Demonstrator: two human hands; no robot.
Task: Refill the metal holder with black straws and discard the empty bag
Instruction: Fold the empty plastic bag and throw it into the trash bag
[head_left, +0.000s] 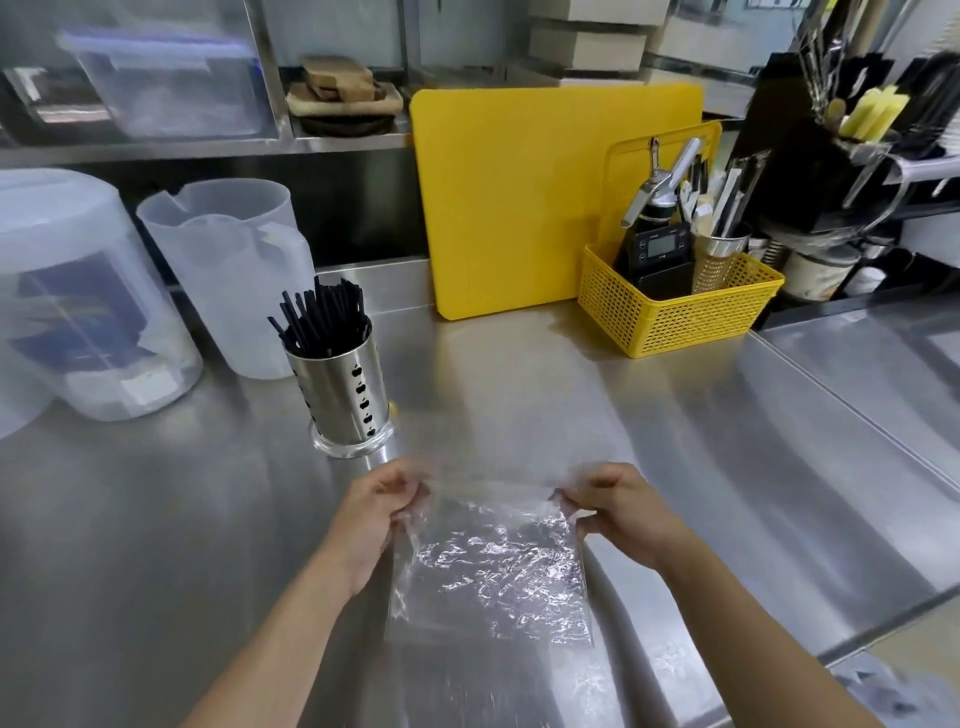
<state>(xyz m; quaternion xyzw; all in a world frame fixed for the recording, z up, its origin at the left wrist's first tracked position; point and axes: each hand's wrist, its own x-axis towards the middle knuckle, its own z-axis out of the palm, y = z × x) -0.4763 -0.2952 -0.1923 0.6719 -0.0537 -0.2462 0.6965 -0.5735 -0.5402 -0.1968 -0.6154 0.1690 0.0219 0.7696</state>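
A perforated metal holder (345, 395) stands upright on the steel counter, packed with black straws (319, 319) that stick out of its top. Nearer to me, a clear crinkled plastic bag (491, 566) hangs flat above the counter; nothing shows inside it. My left hand (376, 512) pinches the bag's upper left corner and my right hand (621, 506) pinches its upper right corner, stretching the top edge between them. The holder stands just beyond and slightly left of my left hand.
Two translucent plastic containers (228, 270) stand at the left of the steel counter (649, 415). A yellow cutting board (514, 197) leans against the back. A yellow basket (670, 312) with tools sits at the right, a sink recess beyond it.
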